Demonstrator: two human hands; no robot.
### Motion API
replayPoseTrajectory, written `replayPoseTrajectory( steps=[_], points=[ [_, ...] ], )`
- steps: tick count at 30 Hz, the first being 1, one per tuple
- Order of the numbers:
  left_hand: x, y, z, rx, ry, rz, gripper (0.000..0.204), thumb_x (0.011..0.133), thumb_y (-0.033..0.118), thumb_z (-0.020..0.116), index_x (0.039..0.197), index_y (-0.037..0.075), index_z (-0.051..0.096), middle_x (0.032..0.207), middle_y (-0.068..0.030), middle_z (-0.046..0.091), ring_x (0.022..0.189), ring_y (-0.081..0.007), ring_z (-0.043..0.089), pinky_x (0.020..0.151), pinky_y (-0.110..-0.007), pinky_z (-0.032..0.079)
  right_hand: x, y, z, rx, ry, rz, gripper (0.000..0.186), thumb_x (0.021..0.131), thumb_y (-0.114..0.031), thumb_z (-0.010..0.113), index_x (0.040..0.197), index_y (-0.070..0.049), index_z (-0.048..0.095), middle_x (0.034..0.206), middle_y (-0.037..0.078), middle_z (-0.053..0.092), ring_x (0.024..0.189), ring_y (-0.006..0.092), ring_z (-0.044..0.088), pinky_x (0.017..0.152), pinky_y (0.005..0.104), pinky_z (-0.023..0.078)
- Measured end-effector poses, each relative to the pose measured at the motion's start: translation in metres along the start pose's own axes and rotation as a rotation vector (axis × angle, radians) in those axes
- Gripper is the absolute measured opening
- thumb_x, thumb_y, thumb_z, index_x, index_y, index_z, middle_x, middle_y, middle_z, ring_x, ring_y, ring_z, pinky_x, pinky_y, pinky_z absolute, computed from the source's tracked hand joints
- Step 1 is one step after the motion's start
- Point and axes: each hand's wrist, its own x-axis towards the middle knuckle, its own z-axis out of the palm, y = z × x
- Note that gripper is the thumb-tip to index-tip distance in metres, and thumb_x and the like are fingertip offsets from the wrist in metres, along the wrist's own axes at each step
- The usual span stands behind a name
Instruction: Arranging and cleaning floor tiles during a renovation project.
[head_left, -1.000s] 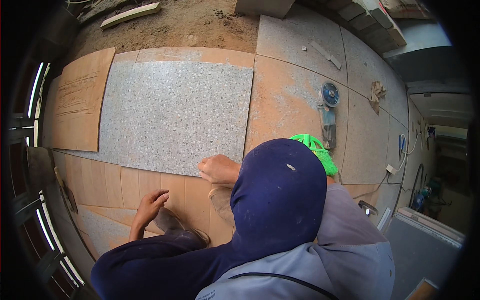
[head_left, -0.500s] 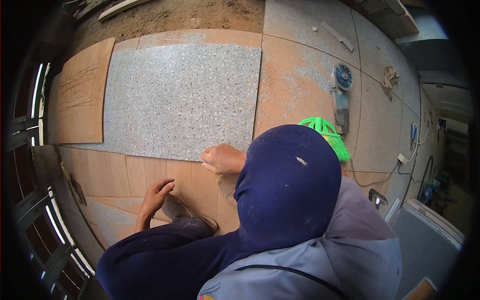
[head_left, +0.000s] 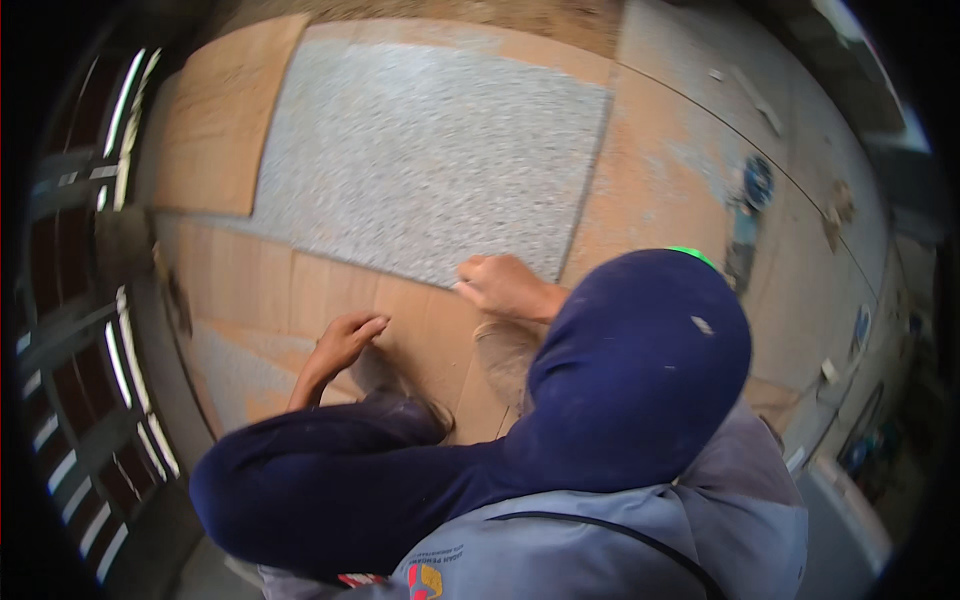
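Observation:
A large grey speckled tile (head_left: 430, 150) lies in front of me, blurred by motion. My right hand (head_left: 508, 287) is at its near edge, close to the right corner. Those fingers are curled in, and anything inside them is hidden. To the left, my left hand (head_left: 345, 342) hangs above the wood-look floor tiles (head_left: 335, 283), nearest to my foot. Its fingers are loosely bent, with nothing visible in them. My raised knee (head_left: 640, 370), in dark blue cloth, hides the right forearm.
A brown board (head_left: 215, 120) overlaps the tile's left side. On the right lie an angle grinder (head_left: 748, 215) and a crumpled brown scrap (head_left: 840, 210). A bit of green broom (head_left: 692, 255) shows behind my knee. Bare soil (head_left: 500, 12) borders the far side; slatted bars (head_left: 90, 290) stand left.
The view has swung and tilted, so the tile, board and grinder sit further right and higher. Most of the broom has gone behind my knee. Both hands keep much the same pose.

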Motion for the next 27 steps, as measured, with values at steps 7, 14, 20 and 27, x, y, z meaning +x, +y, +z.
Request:
replayPoseTrajectory(
  steps=[7,14,20,27],
  points=[
    [0.001,-0.029,-0.019,-0.050,0.302,0.117,0.034,0.097,0.035,0.063,0.098,0.001,0.070,0.081,-0.0035,0.065,0.075,-0.0132,0.058,0.071,-0.033,0.050,0.002,0.015,-0.023,-0.023,0.063,-0.006,0.020,0.091,-0.020,0.066,0.087,0.000,0.064,0.084,0.022,0.066,0.077,0.0410,0.064,0.067,0.0463,0.050],
    [-0.112,-0.133,0.065,-0.361,0.924,-0.110,0.032,0.097,0.031,0.062,0.099,0.000,0.068,0.090,-0.0067,0.070,0.081,-0.0172,0.063,0.077,-0.036,0.050,0.019,0.010,-0.066,-0.199,-0.078,-0.070,0.018,0.093,-0.015,0.065,0.088,0.002,0.064,0.079,0.021,0.064,0.069,0.0365,0.063,0.064,0.0418,0.049],
    [-0.179,-0.156,0.141,-0.626,1.124,-0.326,0.032,0.098,0.030,0.060,0.104,-0.001,0.065,0.092,-0.0067,0.069,0.081,-0.0185,0.066,0.072,-0.033,0.055,0.071,-0.027,-0.103,-0.415,-0.224,-0.200,0.019,0.094,-0.014,0.064,0.087,0.004,0.062,0.080,0.022,0.064,0.069,0.0362,0.064,0.063,0.0418,0.049],
    [-0.193,-0.251,0.208,-1.558,1.243,-0.393,0.037,0.098,0.034,0.060,0.112,0.000,0.056,0.098,-0.0158,0.062,0.086,-0.0269,0.067,0.075,-0.041,0.062,0.130,-0.087,-0.121,-0.619,-0.348,-0.394,0.020,0.095,-0.013,0.061,0.084,0.003,0.057,0.083,0.022,0.063,0.073,0.0430,0.062,0.064,0.0472,0.048]
  ],
)
